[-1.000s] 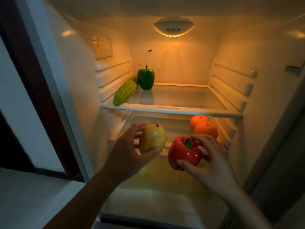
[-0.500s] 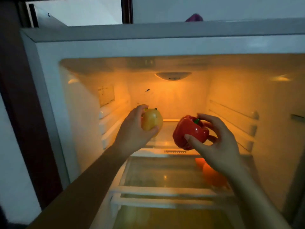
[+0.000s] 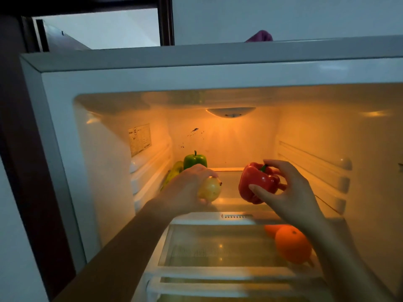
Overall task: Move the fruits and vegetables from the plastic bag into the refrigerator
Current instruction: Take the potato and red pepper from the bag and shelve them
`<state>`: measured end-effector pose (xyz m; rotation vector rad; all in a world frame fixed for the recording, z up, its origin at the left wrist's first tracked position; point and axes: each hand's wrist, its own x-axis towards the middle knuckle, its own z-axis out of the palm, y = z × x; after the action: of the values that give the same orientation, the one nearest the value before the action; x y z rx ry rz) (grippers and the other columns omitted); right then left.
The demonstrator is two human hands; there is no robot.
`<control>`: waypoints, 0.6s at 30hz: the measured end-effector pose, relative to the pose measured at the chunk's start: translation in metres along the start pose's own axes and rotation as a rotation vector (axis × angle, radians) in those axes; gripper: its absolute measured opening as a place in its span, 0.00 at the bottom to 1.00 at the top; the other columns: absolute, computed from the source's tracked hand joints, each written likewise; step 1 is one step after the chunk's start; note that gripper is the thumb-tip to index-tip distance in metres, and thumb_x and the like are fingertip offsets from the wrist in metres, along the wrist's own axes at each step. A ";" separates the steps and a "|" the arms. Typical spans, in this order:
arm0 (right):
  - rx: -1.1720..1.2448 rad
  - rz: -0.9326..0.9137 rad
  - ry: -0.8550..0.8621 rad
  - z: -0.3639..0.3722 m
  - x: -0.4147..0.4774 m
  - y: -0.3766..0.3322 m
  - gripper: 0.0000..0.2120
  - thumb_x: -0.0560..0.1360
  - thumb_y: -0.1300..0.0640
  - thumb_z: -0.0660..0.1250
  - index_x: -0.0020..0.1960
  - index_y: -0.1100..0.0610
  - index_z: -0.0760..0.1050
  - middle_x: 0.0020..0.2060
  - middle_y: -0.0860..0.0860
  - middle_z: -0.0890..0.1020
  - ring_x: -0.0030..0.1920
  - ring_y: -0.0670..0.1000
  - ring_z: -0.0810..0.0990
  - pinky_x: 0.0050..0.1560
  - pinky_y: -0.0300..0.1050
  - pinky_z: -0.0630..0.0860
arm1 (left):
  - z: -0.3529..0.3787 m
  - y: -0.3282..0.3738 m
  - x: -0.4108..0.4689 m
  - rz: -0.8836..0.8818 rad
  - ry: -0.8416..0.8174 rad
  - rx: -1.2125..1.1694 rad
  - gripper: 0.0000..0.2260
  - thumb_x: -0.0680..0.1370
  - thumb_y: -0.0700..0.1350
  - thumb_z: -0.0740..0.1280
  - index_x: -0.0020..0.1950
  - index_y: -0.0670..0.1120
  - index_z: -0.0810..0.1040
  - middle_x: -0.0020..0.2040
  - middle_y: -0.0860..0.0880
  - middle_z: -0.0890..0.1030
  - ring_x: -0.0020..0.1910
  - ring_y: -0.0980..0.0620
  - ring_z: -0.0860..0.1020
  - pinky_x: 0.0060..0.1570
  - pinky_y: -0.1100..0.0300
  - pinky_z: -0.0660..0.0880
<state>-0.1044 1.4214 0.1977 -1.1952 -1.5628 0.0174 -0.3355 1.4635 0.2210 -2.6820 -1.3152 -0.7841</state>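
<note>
The refrigerator [image 3: 152, 68] stands open and lit inside. My left hand [image 3: 185, 190] grips a yellow pear-like fruit [image 3: 210, 188] just above the front of the upper glass shelf [image 3: 231, 188]. My right hand [image 3: 290, 192] holds a red bell pepper [image 3: 257, 182] above the same shelf, to the right. A green bell pepper [image 3: 195, 161] stands upright at the shelf's back left. Beside it lies a green bumpy gourd [image 3: 174, 171], partly hidden by my left hand. The plastic bag is out of view.
Two oranges [image 3: 292, 246] lie on the lower shelf at the right, under my right wrist. Ribbed shelf rails [image 3: 316, 168] line both side walls. A purple object [image 3: 260, 37] shows on top of the refrigerator. A dark door frame [image 3: 21, 149] stands at the left.
Both hands have risen from the lower shelf level and reached into the upper shelf space with the yellow fruit and the red pepper. My view has tilted upward to the refrigerator's top.
</note>
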 end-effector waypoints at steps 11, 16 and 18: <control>-0.035 0.004 -0.199 0.025 0.027 -0.002 0.32 0.64 0.50 0.77 0.64 0.48 0.68 0.56 0.42 0.71 0.54 0.45 0.71 0.44 0.32 0.70 | 0.000 -0.009 -0.011 -0.118 0.196 -0.189 0.22 0.71 0.47 0.72 0.64 0.52 0.73 0.58 0.56 0.73 0.55 0.59 0.71 0.52 0.69 0.68; -0.057 -0.041 -0.329 0.056 0.046 -0.011 0.33 0.65 0.49 0.76 0.66 0.48 0.66 0.60 0.45 0.72 0.53 0.44 0.69 0.43 0.31 0.69 | -0.014 -0.012 -0.018 -0.349 0.467 -0.543 0.18 0.74 0.47 0.69 0.63 0.50 0.72 0.59 0.54 0.74 0.56 0.58 0.72 0.44 0.72 0.68; -0.072 -0.077 -0.354 0.067 0.050 -0.017 0.33 0.65 0.49 0.76 0.66 0.49 0.67 0.60 0.47 0.73 0.53 0.44 0.68 0.48 0.36 0.69 | -0.019 -0.015 -0.023 -0.379 0.502 -0.604 0.18 0.74 0.47 0.69 0.63 0.49 0.73 0.60 0.53 0.75 0.58 0.55 0.74 0.48 0.65 0.73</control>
<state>-0.1591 1.4840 0.2171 -1.2343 -1.9314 0.1292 -0.3661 1.4511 0.2245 -2.3193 -1.6454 -2.0218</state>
